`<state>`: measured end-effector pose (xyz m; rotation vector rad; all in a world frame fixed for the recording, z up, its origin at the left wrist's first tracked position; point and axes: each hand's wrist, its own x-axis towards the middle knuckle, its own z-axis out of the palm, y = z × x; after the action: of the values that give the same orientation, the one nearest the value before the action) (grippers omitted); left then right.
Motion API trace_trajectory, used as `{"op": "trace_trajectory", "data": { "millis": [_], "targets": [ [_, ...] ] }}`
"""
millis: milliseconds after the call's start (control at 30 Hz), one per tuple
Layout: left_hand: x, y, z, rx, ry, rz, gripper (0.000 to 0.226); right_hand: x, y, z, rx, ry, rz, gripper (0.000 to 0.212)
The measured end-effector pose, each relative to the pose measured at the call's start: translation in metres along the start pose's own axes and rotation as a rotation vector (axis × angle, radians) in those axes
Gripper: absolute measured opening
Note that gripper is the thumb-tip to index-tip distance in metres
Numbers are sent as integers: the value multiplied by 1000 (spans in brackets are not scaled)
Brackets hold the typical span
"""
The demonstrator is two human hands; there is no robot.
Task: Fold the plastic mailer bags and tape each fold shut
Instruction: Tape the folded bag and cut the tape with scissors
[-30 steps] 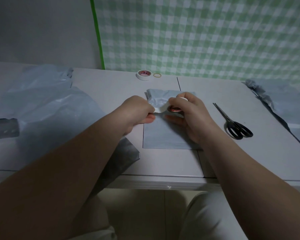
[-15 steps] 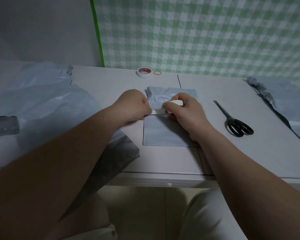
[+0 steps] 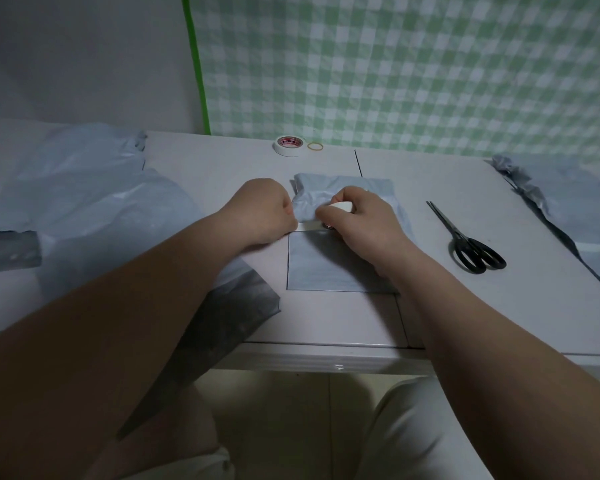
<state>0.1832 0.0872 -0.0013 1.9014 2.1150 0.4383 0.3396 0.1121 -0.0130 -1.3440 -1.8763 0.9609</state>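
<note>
Head: mailer [image 3: 329, 265] crumpled up top, L grip [image 3: 264, 211] pinching tape strip [image 3: 309, 226], R grip [image 3: 361, 216] holding roll [image 3: 340, 206].

The pale desk [image 3: 326, 317] carries a folded mailer bag [image 3: 329, 265] at its middle, with black scissors [image 3: 471, 247] to the right. Loose mailer bags [image 3: 94, 202] cover its left end and more bags [image 3: 568, 202] its right. A spare tape roll [image 3: 289, 146] and a rubber band [image 3: 315, 146] sit at the back.
</note>
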Motion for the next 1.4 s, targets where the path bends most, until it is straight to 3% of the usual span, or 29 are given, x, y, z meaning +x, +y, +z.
{"op": "trace_trajectory", "data": {
  "millis": [200, 367, 467, 633, 800, 933, 1033, 1100, 1233, 1400],
  "targets": [
    [0, 5, -2, 90, -15, 0, 16, 1, -4, 2, -60, -15, 5, 18],
    [0, 11, -3, 155, -27, -31, 33, 1, -6, 1, -112, -39, 24, 18],
    [-2, 17, -4, 214, -23, -5, 16, 1, -7, 2, -137, -47, 25, 15],
    [5, 23, -6, 350, -87, -28, 12, 1, -9, 3, -170, -63, 21, 14],
    [13, 15, -15, 344, -190, -123, 30, 1, -10, 1, -204, -78, 21, 14],
    [6, 1, -11, 314, -9, -133, 7, 1, -10, 1, -225, -84, 18, 14],
    [-15, 7, -5, 250, 163, -68, 19, 2, -9, 1, -227, -83, 17, 14],
    [-30, 15, 2, 252, 168, 8, 25, 2, -9, 2, -227, -86, 10, 15],
    [-53, 22, 20, 259, 24, 119, 36, 2, -10, 1, -201, -80, 1, 16],
    [-62, 15, 36, 294, -121, 79, 60, -1, -10, 0, -182, -97, -6, 20]
  ]
}}
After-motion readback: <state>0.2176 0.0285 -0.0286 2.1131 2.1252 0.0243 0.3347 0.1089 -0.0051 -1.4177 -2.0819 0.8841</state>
